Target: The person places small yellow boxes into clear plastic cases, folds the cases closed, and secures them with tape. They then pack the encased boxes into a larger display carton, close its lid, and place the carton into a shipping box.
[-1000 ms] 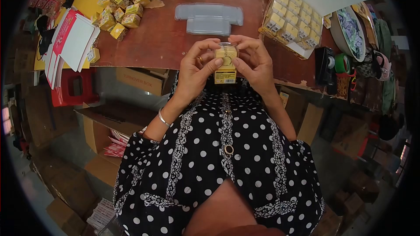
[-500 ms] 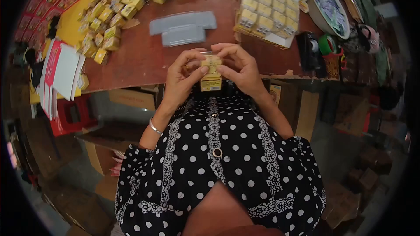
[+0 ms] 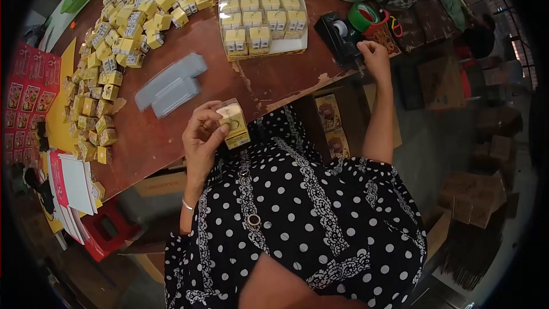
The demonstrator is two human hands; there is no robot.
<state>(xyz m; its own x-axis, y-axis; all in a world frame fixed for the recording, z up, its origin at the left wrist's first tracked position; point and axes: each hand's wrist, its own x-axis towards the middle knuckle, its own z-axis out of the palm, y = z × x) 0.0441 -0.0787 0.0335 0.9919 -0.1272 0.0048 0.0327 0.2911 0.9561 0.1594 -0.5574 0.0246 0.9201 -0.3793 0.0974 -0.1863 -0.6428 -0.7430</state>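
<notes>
A: What furniture is there?

B: 1 large reddish-brown table [image 3: 274, 77], its top scuffed and its near edge chipped pale in patches. Low by its left end is what looks like a red plastic stool [image 3: 111, 226].

A: And the floor?

B: Grey and dim [image 3: 417, 160], with cardboard boxes [image 3: 474, 194] sitting about on the right.

A: Any window?

B: Dark bars [image 3: 506, 8] form a grid at the upper right, with bright light showing between them.

A: Elsewhere?

B: The tabletop is well lit; the space beneath lies in shadow, details hard to tell.
</notes>
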